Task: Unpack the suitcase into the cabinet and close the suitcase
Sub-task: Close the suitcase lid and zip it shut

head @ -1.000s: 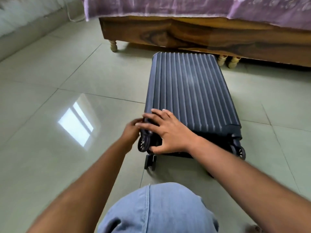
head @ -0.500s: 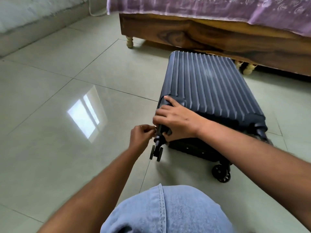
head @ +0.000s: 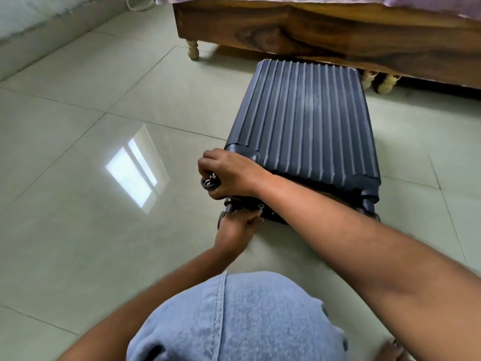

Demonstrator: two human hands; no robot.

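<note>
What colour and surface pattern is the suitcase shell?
Dark navy blue suitcase, with raised ribs running lengthwise; clearest in the head view.

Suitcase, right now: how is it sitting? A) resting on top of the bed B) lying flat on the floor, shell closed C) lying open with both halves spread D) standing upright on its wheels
B: the suitcase lies flat on the floor tiles beside the bed frame, ribbed shell up and closed, while the right hand and left hand work at its wheel end.

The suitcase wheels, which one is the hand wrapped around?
The top near-left wheel: the right hand curls around it. The wheel below it sits by the left hand, and the far-right wheel is untouched.
</note>
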